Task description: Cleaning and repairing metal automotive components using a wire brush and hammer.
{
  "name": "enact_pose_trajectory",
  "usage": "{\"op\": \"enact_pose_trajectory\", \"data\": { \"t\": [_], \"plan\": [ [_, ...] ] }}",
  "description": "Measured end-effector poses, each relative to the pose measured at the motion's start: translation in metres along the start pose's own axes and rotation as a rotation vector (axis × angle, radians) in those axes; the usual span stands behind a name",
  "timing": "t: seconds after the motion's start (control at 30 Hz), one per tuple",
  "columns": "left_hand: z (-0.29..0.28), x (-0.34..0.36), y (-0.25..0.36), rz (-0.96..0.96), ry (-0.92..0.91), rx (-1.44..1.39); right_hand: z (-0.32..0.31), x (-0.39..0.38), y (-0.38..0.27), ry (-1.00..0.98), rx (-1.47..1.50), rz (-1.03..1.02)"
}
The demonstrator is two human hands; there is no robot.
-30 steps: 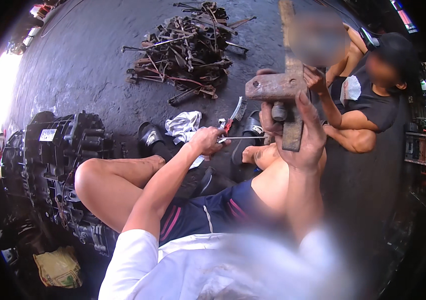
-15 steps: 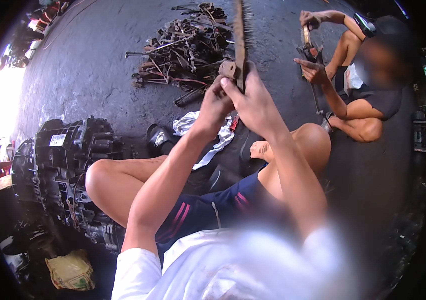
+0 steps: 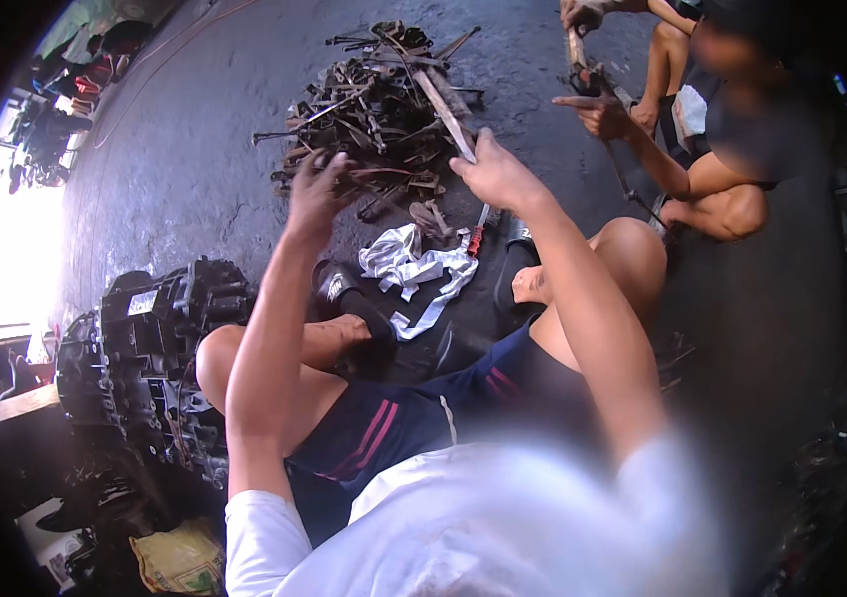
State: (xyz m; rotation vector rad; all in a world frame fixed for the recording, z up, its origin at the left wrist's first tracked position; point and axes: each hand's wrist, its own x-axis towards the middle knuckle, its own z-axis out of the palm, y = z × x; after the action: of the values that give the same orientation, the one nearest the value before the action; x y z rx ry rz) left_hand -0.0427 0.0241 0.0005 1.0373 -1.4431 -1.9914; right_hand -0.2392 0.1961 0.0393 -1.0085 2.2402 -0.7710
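In the head view, the right hand (image 3: 503,177) pinches a pale, narrow bar (image 3: 446,117), seen against the metal-parts pile (image 3: 349,111); the left hand (image 3: 316,196) is spread, apparently empty. The bar isn't yet put down; overall progress is unclear.

R hand (image 3: 503,179) grips brush (image 3: 445,116), L hand (image 3: 315,202) spread, well apart.

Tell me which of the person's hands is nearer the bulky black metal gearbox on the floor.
Left. The left hand, open, is forward and right of the gearbox; the right hand is farther right, gripping a long, narrow brown tool.
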Motion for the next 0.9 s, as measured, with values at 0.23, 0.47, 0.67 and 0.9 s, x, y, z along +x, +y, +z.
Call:
{"op": "enact_pose_trajectory", "data": {
  "t": [0.23,0.47,0.67,0.9],
  "plan": [
    [-0.108,0.017,-0.007,-0.185,0.196,0.208,0.115,0.027,0.121,0.359,0.215,0.446],
    [-0.148,-0.010,-0.012,-0.261,0.133,0.440,0.220,-0.034,0.214,0.246,0.080,0.759],
    [-0.165,-0.007,-0.020,0.036,0.270,0.799,0.228,-0.003,0.212,0.403,0.176,0.614],
    [-0.091,-0.017,0.006,0.678,0.064,1.163,0.239,-0.009,0.192,0.288,0.280,0.439]
  ]
}}
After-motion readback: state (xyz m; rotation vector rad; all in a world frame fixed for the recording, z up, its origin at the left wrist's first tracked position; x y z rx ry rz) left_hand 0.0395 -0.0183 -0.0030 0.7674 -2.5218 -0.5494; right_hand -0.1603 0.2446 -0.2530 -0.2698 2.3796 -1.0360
